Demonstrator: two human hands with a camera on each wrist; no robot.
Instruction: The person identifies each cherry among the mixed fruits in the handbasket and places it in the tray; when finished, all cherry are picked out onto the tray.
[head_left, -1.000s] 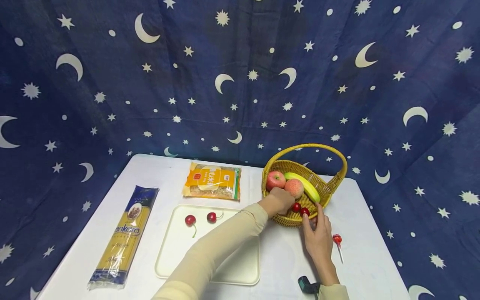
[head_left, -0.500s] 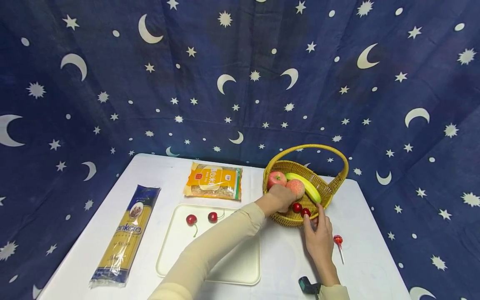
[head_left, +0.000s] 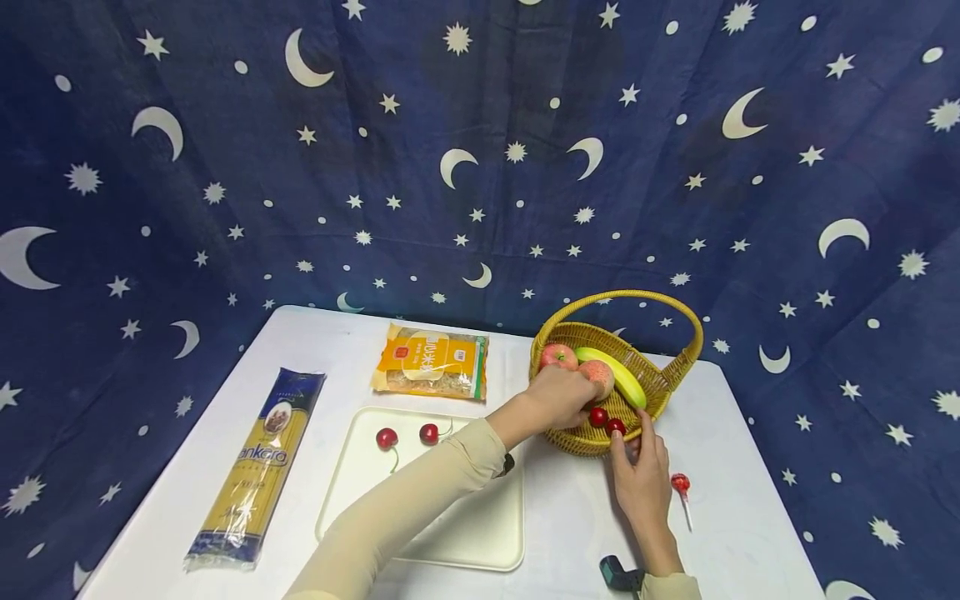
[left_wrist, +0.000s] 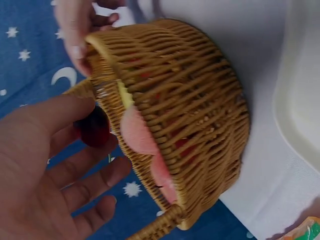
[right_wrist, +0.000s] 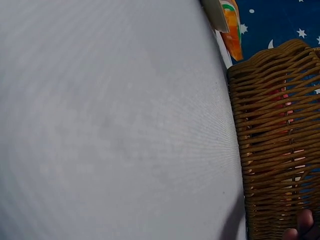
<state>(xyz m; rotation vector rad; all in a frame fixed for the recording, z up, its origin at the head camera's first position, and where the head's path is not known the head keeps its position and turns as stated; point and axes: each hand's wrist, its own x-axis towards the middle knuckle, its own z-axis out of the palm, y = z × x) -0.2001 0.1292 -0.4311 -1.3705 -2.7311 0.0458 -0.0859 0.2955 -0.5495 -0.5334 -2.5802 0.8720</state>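
Note:
My left hand [head_left: 562, 398] reaches over the front of the wicker basket [head_left: 581, 443]. In the left wrist view its thumb and fingers pinch a dark red cherry [left_wrist: 94, 127] beside the basket's opening. In the head view two cherries [head_left: 616, 426] show low at the front of the basket, one right at the left fingertips. An apple [head_left: 558, 357], a peach [head_left: 597, 377] and a banana [head_left: 622, 379] lie behind them. My right hand [head_left: 643, 479] grips the basket's front right rim, thumb and fingers around it; its fingertips [right_wrist: 305, 220] show against the weave in the right wrist view.
A cream tray [head_left: 472, 550] carries two stemmed cherries [head_left: 386, 439]. Left of it lies a spaghetti packet [head_left: 258, 471]; behind it, an orange food bag [head_left: 431, 362]. A red lollipop [head_left: 680, 483] lies right of the right hand. The basket's tall handle [head_left: 630, 293] arches over the fruit.
The left hand and forearm have drawn slightly left and turned at the wrist, showing more of the back of the hand. The right hand stays on the rim. The view has shifted slightly.

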